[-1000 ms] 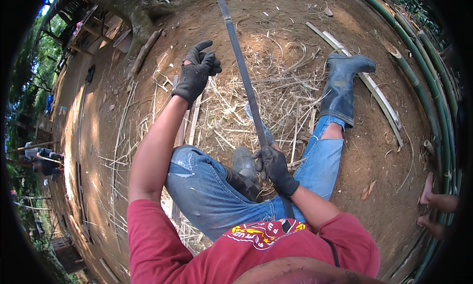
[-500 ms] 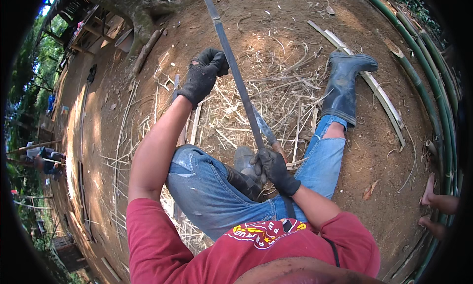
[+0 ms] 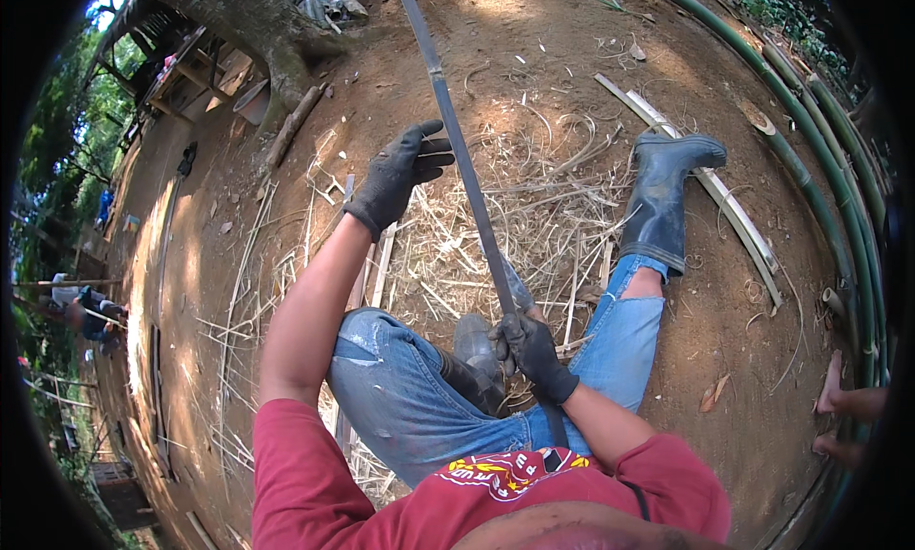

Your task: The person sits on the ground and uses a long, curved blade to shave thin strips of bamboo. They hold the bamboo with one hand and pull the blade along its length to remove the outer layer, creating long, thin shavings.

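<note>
I sit on bare earth in jeans and black rubber boots. A long dark bamboo strip (image 3: 456,140) runs from the top of the view down between my knees. My left hand (image 3: 398,173), in a black glove, is stretched out just left of the strip with its fingertips at the strip's edge. My right hand (image 3: 530,353), also gloved, is closed low on the strip near my bent left boot (image 3: 477,352). Whether it also holds a blade is hidden. My right leg is stretched out, its boot (image 3: 667,193) pointing away.
A heap of pale bamboo shavings (image 3: 534,216) lies between my legs. Split slats (image 3: 724,216) lie by the right boot, and long green bamboo poles (image 3: 820,188) curve along the right. Another person's bare feet (image 3: 843,402) show at the right edge. A tree trunk (image 3: 257,26) stands upper left.
My left hand has moved rightward and nearer, from open air to the strip's edge. The strip's far end has swung a little to the left. My right hand stays put.
</note>
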Tool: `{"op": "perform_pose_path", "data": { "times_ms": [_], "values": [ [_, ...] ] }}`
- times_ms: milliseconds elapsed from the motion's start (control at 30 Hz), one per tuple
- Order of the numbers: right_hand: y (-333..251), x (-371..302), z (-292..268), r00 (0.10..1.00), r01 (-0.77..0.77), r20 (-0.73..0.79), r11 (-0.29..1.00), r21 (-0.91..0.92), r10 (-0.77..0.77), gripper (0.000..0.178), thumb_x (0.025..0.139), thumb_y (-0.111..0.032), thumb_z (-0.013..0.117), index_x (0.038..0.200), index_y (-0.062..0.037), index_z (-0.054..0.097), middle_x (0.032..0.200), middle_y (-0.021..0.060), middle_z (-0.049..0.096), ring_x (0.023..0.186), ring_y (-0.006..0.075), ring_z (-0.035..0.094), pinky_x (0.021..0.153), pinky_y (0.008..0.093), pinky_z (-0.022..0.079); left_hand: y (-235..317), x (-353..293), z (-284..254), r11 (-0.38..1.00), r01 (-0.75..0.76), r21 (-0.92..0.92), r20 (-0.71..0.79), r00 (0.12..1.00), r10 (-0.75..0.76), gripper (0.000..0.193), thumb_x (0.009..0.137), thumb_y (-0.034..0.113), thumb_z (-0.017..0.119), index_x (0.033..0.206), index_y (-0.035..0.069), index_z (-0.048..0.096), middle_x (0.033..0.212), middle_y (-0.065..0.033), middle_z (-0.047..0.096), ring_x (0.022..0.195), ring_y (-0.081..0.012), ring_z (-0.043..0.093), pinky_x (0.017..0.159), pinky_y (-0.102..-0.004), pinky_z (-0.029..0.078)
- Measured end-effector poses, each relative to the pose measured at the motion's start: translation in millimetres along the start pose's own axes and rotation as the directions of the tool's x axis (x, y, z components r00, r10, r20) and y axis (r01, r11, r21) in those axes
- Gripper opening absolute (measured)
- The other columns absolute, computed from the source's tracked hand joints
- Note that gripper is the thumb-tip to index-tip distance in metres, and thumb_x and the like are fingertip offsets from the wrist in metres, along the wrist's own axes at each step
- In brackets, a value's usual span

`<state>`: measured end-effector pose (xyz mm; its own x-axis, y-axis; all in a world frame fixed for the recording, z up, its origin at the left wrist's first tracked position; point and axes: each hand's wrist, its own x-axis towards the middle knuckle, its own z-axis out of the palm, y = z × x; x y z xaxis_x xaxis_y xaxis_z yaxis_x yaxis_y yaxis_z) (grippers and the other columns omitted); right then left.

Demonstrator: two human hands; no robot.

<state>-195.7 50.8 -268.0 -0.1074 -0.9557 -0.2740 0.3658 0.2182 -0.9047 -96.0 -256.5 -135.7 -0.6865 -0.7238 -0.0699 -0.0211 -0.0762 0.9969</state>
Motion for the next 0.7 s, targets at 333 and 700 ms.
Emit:
{"op": "perform_pose_path", "data": {
  "times_ms": [333,700],
  "values": [
    [26,16,-2,0.996,-0.087,-0.008,0.976,-0.200,0.087,0.038,0.101,-0.038,0.053,0.100,-0.0017,0.064,0.066,0.0019,0.058,0.057,0.0097,0.059,0.056,0.0256,0.050,62,-8,1,0.978,-0.206,-0.014,-0.227,0.954,0.198,0.031,0.095,0.028,0.064,0.110,0.002,0.060,0.095,-0.0077,0.068,0.084,-0.0168,0.067,0.079,-0.0315,0.054],
    [50,27,-17,0.972,-0.053,0.221,0.988,-0.146,0.084,0.039,0.099,-0.038,0.057,0.106,-0.0002,0.067,0.081,0.0040,0.066,0.077,0.0121,0.064,0.075,0.0276,0.052,156,-24,-17,0.921,-0.389,0.013,-0.284,0.882,0.376,0.022,0.097,0.025,0.062,0.104,0.005,0.063,0.088,-0.0052,0.068,0.078,-0.0146,0.066,0.078,-0.0319,0.056]
  ]
}}
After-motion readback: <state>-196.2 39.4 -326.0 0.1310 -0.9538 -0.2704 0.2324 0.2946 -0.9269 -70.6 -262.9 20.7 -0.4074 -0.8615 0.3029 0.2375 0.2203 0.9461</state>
